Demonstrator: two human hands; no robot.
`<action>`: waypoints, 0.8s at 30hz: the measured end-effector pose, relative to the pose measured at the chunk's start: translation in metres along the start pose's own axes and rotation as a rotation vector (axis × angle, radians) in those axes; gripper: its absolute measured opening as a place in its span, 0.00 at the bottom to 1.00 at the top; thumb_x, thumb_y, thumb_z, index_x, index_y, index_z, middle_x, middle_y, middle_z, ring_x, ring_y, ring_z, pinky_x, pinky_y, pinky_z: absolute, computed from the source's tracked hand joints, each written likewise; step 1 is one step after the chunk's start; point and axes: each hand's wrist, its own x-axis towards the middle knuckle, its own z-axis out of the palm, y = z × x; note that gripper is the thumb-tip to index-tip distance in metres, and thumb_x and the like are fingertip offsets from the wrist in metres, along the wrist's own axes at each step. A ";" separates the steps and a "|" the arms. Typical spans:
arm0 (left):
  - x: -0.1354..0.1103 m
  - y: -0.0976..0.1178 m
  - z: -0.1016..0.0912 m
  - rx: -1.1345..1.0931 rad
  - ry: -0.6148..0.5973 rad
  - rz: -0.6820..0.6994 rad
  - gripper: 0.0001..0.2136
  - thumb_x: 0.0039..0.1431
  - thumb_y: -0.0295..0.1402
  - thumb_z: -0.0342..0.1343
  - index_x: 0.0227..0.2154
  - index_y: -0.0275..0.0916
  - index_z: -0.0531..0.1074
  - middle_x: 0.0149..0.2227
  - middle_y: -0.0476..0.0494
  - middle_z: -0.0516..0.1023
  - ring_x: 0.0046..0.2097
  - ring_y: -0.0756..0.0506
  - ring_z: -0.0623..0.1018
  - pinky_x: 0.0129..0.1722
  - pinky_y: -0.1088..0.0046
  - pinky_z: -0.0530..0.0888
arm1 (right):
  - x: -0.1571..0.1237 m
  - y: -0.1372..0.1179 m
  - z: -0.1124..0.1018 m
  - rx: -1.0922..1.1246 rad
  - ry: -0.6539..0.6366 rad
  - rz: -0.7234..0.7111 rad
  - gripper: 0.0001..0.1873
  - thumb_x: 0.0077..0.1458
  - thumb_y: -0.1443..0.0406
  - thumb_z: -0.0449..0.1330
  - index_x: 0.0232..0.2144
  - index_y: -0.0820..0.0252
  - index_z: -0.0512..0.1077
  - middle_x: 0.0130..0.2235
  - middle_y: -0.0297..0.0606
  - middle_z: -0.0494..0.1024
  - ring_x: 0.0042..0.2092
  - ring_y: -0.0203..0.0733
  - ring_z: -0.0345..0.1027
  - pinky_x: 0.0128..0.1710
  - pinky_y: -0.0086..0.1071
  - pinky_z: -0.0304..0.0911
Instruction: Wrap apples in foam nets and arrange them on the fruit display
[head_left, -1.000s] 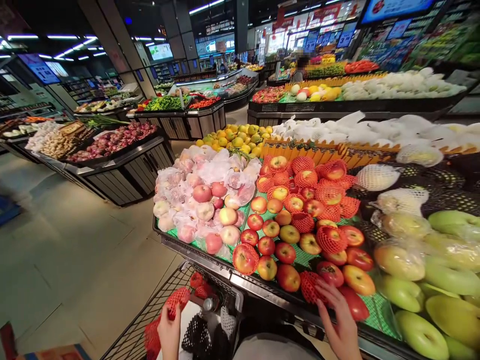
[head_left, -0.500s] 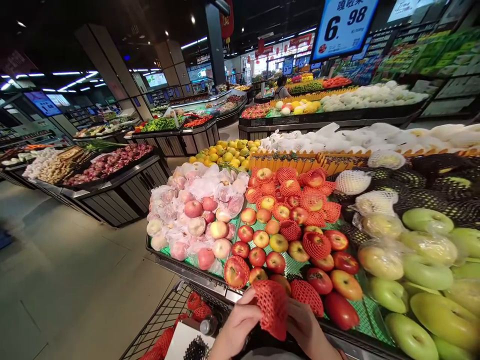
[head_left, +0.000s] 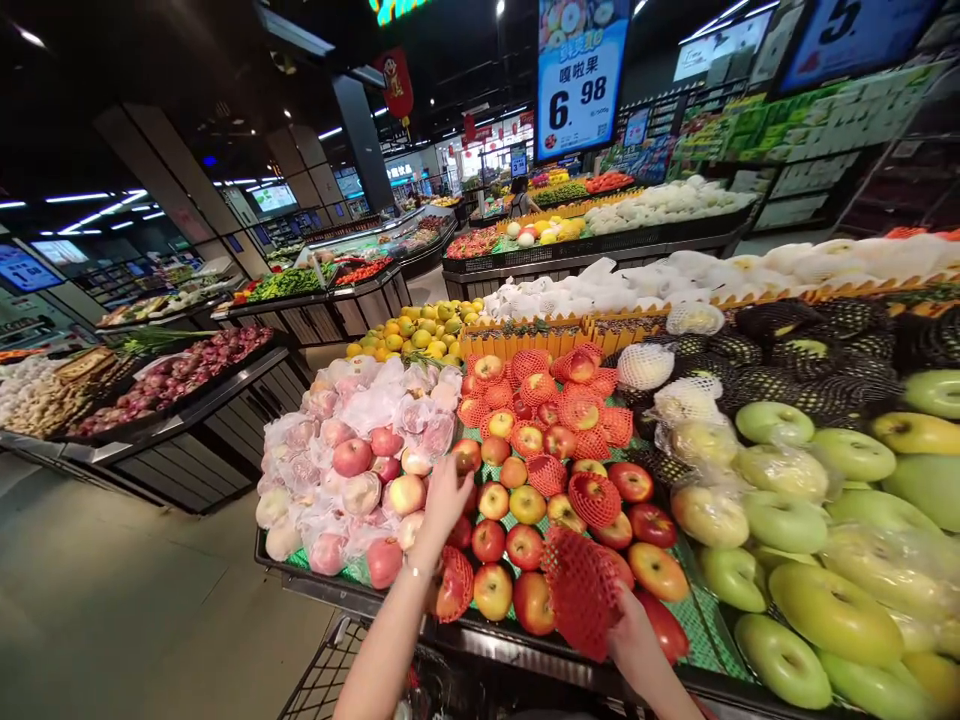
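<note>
My left hand [head_left: 448, 492] reaches over the apple display, fingers and thumb closed around a red-yellow apple [head_left: 466, 456] that rests at the left edge of the apples. A red foam net sleeve [head_left: 579, 590] is gripped at its lower end by my right hand [head_left: 628, 625], above the front row of apples. The sleeve looks flattened, and no fruit shows inside it. Loose red apples [head_left: 525, 546] lie on green mesh between the hands. Behind them, more apples sit in red foam nets [head_left: 537, 390].
Pink bagged apples [head_left: 352, 457] lie to the left, large green apples [head_left: 787, 521] to the right. A metal edge [head_left: 510, 650] borders the stand. Part of a wire shopping cart [head_left: 322, 665] shows below. A price screen [head_left: 581, 85] hangs above, and a person [head_left: 520, 198] is farther back.
My left hand has let go of the net sleeve and moved forward and left onto an apple. My right hand keeps the sleeve. The view has turned to the right.
</note>
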 end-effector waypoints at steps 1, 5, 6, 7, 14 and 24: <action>0.021 -0.004 0.006 0.168 -0.058 -0.007 0.17 0.62 0.35 0.52 0.52 0.35 0.68 0.53 0.33 0.73 0.56 0.37 0.71 0.57 0.59 0.66 | 0.001 -0.002 -0.001 0.015 -0.009 0.012 0.22 0.42 0.67 0.60 0.44 0.57 0.76 0.42 0.46 0.81 0.45 0.51 0.77 0.49 0.46 0.74; 0.064 -0.012 0.032 0.552 -0.176 -0.010 0.27 0.52 0.38 0.64 0.52 0.29 0.68 0.49 0.26 0.74 0.55 0.30 0.71 0.55 0.53 0.65 | 0.003 -0.004 -0.005 0.029 0.087 -0.007 0.23 0.40 0.66 0.59 0.43 0.57 0.76 0.41 0.45 0.81 0.44 0.51 0.77 0.46 0.44 0.75; 0.067 -0.013 0.036 0.567 -0.175 -0.002 0.29 0.50 0.37 0.66 0.53 0.29 0.68 0.49 0.25 0.75 0.54 0.30 0.71 0.55 0.53 0.64 | 0.004 -0.005 -0.006 0.022 0.136 -0.024 0.22 0.40 0.65 0.60 0.42 0.57 0.76 0.40 0.45 0.82 0.43 0.50 0.77 0.45 0.43 0.75; 0.068 -0.014 0.039 0.570 -0.172 0.006 0.31 0.48 0.37 0.67 0.53 0.28 0.67 0.48 0.25 0.75 0.53 0.30 0.72 0.55 0.53 0.64 | 0.005 -0.006 -0.009 0.010 0.179 -0.041 0.20 0.40 0.63 0.60 0.40 0.57 0.76 0.38 0.44 0.81 0.42 0.50 0.77 0.43 0.42 0.76; 0.057 -0.011 0.019 0.242 -0.023 -0.060 0.32 0.50 0.38 0.63 0.56 0.28 0.63 0.51 0.25 0.75 0.54 0.31 0.73 0.55 0.52 0.67 | 0.011 -0.015 -0.024 -0.012 0.221 -0.095 0.14 0.40 0.60 0.64 0.33 0.57 0.76 0.32 0.42 0.80 0.40 0.48 0.76 0.39 0.36 0.75; -0.084 0.041 -0.010 -1.228 -0.367 -0.259 0.36 0.40 0.53 0.68 0.51 0.37 0.74 0.56 0.33 0.74 0.57 0.32 0.71 0.56 0.56 0.68 | 0.013 -0.022 -0.014 -0.223 0.105 -0.134 0.22 0.36 0.65 0.60 0.38 0.60 0.78 0.46 0.49 0.80 0.50 0.56 0.73 0.54 0.52 0.69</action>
